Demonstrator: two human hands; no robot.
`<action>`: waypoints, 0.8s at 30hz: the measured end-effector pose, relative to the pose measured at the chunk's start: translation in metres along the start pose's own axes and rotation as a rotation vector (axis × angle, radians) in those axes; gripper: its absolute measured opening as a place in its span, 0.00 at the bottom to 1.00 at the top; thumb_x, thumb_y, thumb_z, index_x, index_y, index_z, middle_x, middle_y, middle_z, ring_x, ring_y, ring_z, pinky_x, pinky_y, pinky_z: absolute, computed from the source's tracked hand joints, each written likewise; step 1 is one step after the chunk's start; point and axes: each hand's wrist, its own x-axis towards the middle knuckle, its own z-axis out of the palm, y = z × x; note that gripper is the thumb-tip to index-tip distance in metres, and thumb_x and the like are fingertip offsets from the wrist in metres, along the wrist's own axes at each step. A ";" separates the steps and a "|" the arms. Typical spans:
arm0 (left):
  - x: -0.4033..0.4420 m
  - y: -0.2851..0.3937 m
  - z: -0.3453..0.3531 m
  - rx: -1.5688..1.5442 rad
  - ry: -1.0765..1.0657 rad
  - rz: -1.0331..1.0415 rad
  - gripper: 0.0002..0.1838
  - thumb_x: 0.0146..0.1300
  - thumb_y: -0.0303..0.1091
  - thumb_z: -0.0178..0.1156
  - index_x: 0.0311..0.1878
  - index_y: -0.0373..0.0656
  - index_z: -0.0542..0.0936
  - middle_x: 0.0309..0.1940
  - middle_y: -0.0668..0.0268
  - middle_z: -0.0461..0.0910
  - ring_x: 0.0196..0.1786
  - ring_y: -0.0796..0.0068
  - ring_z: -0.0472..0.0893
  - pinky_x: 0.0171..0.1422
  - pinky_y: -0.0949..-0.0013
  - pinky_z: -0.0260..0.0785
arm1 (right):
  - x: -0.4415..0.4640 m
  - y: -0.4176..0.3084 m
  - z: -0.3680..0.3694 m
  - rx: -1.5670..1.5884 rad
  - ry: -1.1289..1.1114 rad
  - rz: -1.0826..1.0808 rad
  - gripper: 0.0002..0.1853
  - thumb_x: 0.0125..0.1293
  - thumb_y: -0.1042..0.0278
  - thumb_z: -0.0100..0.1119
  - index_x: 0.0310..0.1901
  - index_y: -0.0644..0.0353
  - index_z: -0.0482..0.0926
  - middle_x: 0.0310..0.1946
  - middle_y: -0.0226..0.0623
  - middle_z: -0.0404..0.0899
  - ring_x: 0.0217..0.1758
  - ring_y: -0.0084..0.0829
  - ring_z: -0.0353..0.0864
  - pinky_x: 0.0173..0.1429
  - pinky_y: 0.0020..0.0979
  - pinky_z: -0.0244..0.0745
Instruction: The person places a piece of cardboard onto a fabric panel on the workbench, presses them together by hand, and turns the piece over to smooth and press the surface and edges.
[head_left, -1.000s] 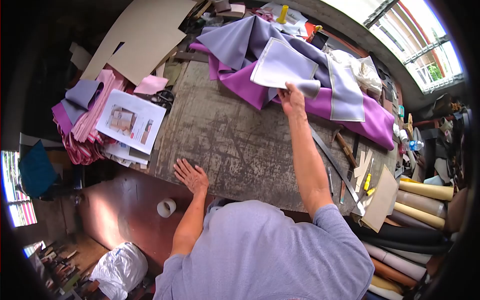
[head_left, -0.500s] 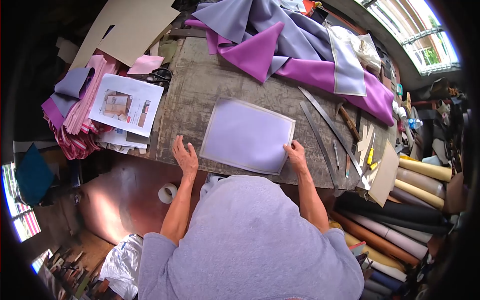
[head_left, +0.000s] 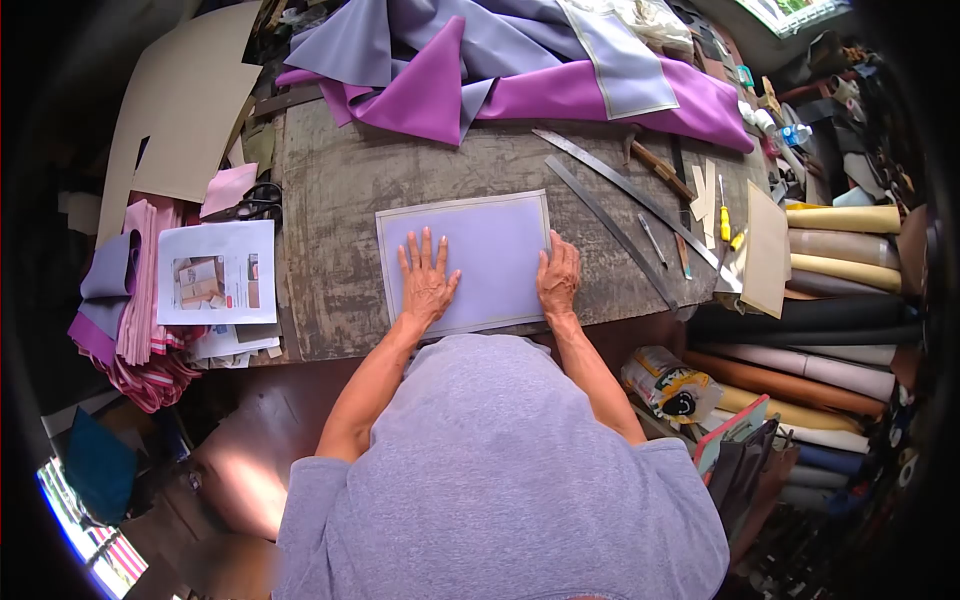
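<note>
A lavender rectangular panel point(head_left: 490, 265) with a thin beige border lies flat on the worn worktable point(head_left: 330, 200) in front of me. My left hand point(head_left: 430, 280) rests palm down on its left part, fingers spread. At the panel's right edge is my right hand point(head_left: 557, 275), its fingers bent a little over the border and the thumb on the panel side. Whether those fingertips press on the edge or the tabletop is hard to see.
Right of the panel lie two metal rulers point(head_left: 610, 230), a hammer point(head_left: 660, 168), a pen point(head_left: 652, 240) and a yellow-handled screwdriver point(head_left: 724, 222). Purple and grey-blue material point(head_left: 600, 90) is heaped at the back. Scissors point(head_left: 262, 202) and a printed sheet point(head_left: 217, 272) are left. Material rolls point(head_left: 800, 370) fill the right side.
My left hand has come from beside the panel onto its surface. The panel has turned and now lies nearly square to me. My right hand has loosened from its pinch on the edge.
</note>
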 end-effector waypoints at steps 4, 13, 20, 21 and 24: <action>0.011 -0.008 -0.012 0.015 -0.028 0.019 0.37 0.71 0.51 0.56 0.77 0.42 0.64 0.82 0.46 0.44 0.83 0.39 0.38 0.83 0.35 0.30 | -0.011 -0.031 0.005 -0.058 -0.088 -0.337 0.33 0.66 0.65 0.64 0.72 0.56 0.66 0.73 0.44 0.63 0.79 0.49 0.56 0.76 0.51 0.57; 0.065 -0.025 -0.003 0.070 0.009 0.127 0.39 0.72 0.56 0.53 0.79 0.42 0.61 0.83 0.52 0.45 0.85 0.47 0.39 0.84 0.38 0.28 | -0.043 -0.015 0.040 -0.097 -0.378 -0.431 0.36 0.75 0.48 0.51 0.79 0.52 0.56 0.82 0.41 0.47 0.86 0.45 0.35 0.85 0.51 0.32; 0.058 -0.190 -0.058 0.434 0.234 -0.563 0.42 0.75 0.62 0.45 0.75 0.31 0.63 0.80 0.43 0.52 0.82 0.39 0.49 0.81 0.36 0.39 | -0.030 0.003 0.010 0.282 -0.314 -0.279 0.34 0.72 0.58 0.58 0.77 0.55 0.60 0.79 0.48 0.55 0.83 0.49 0.51 0.83 0.49 0.48; 0.054 -0.186 -0.074 0.455 0.198 -0.528 0.40 0.75 0.58 0.49 0.75 0.32 0.64 0.80 0.44 0.52 0.82 0.41 0.50 0.82 0.40 0.41 | -0.028 0.010 -0.005 0.314 -0.208 -0.232 0.34 0.71 0.61 0.60 0.76 0.56 0.61 0.77 0.50 0.57 0.82 0.50 0.54 0.81 0.49 0.53; 0.015 -0.158 -0.064 0.270 0.243 -0.340 0.37 0.76 0.53 0.49 0.78 0.38 0.60 0.82 0.51 0.47 0.84 0.46 0.43 0.84 0.42 0.36 | -0.024 0.074 -0.056 0.281 0.106 0.084 0.29 0.70 0.67 0.61 0.71 0.59 0.68 0.69 0.52 0.67 0.73 0.49 0.67 0.74 0.48 0.65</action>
